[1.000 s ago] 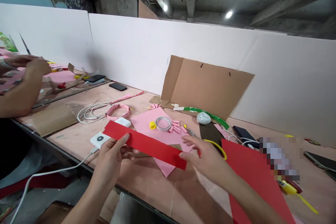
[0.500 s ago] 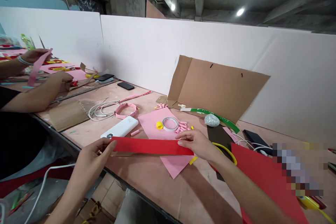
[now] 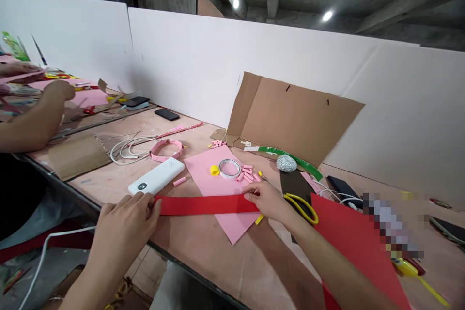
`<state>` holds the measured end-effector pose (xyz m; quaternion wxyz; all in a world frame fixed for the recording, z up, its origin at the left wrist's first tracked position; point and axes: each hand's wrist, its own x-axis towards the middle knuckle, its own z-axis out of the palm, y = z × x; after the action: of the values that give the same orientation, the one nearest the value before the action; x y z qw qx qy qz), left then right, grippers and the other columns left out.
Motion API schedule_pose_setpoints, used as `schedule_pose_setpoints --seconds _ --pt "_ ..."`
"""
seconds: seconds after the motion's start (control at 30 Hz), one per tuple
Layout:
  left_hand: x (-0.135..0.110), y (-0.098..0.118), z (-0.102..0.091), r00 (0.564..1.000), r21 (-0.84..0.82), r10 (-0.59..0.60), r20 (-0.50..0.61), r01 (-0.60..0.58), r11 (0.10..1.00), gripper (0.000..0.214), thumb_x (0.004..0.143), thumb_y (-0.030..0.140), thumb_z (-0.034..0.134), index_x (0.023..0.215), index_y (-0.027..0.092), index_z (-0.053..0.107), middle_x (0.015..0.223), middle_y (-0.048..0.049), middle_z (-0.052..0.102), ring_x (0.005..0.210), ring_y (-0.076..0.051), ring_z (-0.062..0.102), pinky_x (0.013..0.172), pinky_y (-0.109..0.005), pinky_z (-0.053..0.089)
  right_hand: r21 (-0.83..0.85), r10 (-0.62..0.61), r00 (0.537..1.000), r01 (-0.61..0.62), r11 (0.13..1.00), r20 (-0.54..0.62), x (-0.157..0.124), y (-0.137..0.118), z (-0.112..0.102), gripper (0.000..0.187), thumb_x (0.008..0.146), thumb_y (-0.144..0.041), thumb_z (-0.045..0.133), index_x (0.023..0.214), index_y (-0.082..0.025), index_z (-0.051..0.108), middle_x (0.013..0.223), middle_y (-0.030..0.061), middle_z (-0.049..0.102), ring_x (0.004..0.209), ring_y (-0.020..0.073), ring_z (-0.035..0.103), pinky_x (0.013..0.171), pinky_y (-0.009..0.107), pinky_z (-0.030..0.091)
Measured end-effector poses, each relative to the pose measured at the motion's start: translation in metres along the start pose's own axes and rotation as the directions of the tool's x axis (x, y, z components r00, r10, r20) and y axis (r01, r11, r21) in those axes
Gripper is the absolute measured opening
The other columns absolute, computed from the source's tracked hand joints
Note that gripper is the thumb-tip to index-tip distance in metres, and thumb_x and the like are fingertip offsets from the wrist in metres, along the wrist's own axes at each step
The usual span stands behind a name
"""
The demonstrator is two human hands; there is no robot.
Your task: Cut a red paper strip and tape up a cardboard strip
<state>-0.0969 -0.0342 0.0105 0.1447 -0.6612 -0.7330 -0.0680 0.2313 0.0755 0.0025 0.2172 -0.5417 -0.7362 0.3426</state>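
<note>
My left hand and right hand are well apart, one on each end of a long red paper strip. Fingers are bent down onto it, but I can't tell if I'm pinching it or just pressing it flat. The strip runs straight left to right across my view, so its long axis sits at a slant to the near edge of the plywood tabletop, with the left end closer to that edge.

Most of the strip lies across a pink paper sheet, and the left end sticks out past the sheet over bare wood. Just beyond the strip, on the pink sheet, are a roll of clear tape, a small yellow paper roll and a bunch of little rolled pink paper pieces.

Right by my right hand, yellow-handled scissors lie on a dark brown sheet, with a big red paper sheet toward the right. A white power bank sits just past my left hand, and a pink paper band and a coiled white cable are further back. At the back, folded brown cardboard leans on a white partition. Over at the far left, a co-worker's hand is working at the next spot.
</note>
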Motion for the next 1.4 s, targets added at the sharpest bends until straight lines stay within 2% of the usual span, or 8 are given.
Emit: schedule_pose_setpoints --seconds 0.43,0.6,0.8,0.97,1.07,1.13,1.27,1.4 --pt "-0.007 0.006 0.003 1.000 0.104 0.024 -0.019 -0.022 0.994 0.031 0.103 0.033 0.038 0.089 0.019 0.062 0.089 -0.0138 0.075 0.088 -0.036 0.072 0.074 -0.046 0.036 -0.178 -0.029 0.999 0.021 0.984 -0.040 -0.007 0.000 0.008 0.012 0.094 -0.020 0.061 0.092 -0.018 0.073 0.102 0.0066 0.076 0.101 0.0235 0.067 0.091 0.038 0.047" --pt "-0.009 0.009 0.001 1.000 0.055 0.000 0.032 -0.002 0.999 0.033 0.104 0.034 0.036 0.094 0.019 0.063 0.095 -0.0128 0.076 0.087 -0.035 0.073 0.075 -0.045 0.037 -0.160 0.000 1.000 0.000 0.987 -0.001 -0.015 -0.004 0.008 0.021 0.080 -0.034 0.078 0.094 -0.020 0.070 0.107 0.0067 0.073 0.100 0.0249 0.065 0.082 0.033 0.046" --pt "-0.008 0.006 0.002 0.991 -0.131 -0.081 0.104 0.094 0.987 0.033 0.104 0.037 0.035 0.098 0.020 0.062 0.100 -0.0127 0.076 0.092 -0.035 0.073 0.075 -0.043 0.042 -0.148 0.005 0.995 0.010 0.989 0.104 -0.015 -0.008 0.002 0.022 0.078 -0.034 0.077 0.074 -0.020 0.061 0.081 -0.0012 0.063 0.077 0.0175 0.057 0.062 0.027 0.034" --pt "-0.006 -0.003 0.021 0.974 -0.620 -0.199 0.106 0.221 0.753 0.032 0.092 0.054 0.051 0.100 0.024 0.061 0.090 -0.0056 0.075 0.081 -0.027 0.072 0.065 -0.035 0.050 -0.100 -0.100 0.973 0.123 0.987 0.209 -0.023 -0.012 -0.012 0.020 0.086 -0.030 0.070 0.073 -0.020 0.059 0.078 -0.0040 0.059 0.074 0.0144 0.052 0.063 0.025 0.036" --pt "-0.001 -0.006 0.028 0.983 -0.877 -0.175 0.063 0.138 0.460 0.048 0.082 0.059 0.067 0.114 0.023 0.060 0.109 -0.0081 0.075 0.094 -0.026 0.073 0.078 -0.034 0.061 -0.106 -0.154 0.968 0.178 0.978 0.197 -0.035 -0.010 -0.020 0.017 0.091 -0.027 0.067 0.077 -0.021 0.061 0.081 -0.0040 0.063 0.075 0.0144 0.054 0.067 0.026 0.037" --pt "0.004 -0.008 0.028 0.993 -0.924 -0.107 0.056 0.092 0.370 0.058 0.078 0.057 0.075 0.123 0.022 0.061 0.118 -0.0103 0.073 0.102 -0.027 0.073 0.084 -0.036 0.063 -0.120 -0.173 0.970 0.194 0.974 0.169 -0.044 -0.007 -0.021 0.017 0.094 -0.026 0.066 0.078 -0.021 0.062 0.082 -0.0037 0.065 0.077 0.0148 0.055 0.069 0.026 0.037" --pt "0.009 -0.013 0.021 0.989 -0.891 0.083 0.125 0.075 0.448 0.041 0.081 0.055 0.073 0.103 0.022 0.078 0.104 -0.0098 0.080 0.095 -0.028 0.075 0.082 -0.034 0.063 -0.149 -0.190 0.972 0.210 0.966 0.135 -0.058 0.000 -0.019 0.017 0.097 -0.027 0.065 0.081 -0.022 0.063 0.085 -0.0029 0.068 0.079 0.0159 0.058 0.071 0.027 0.037" --pt "0.008 -0.017 0.015 0.986 -0.870 0.111 0.122 0.053 0.490 0.039 0.084 0.057 0.069 0.093 0.023 0.084 0.101 -0.0091 0.082 0.097 -0.030 0.077 0.081 -0.031 0.063 -0.181 -0.208 0.968 0.232 0.956 0.139 -0.062 0.004 -0.014 0.010 0.100 -0.027 0.061 0.093 -0.023 0.068 0.095 -0.0009 0.071 0.086 0.0180 0.061 0.077 0.029 0.039"
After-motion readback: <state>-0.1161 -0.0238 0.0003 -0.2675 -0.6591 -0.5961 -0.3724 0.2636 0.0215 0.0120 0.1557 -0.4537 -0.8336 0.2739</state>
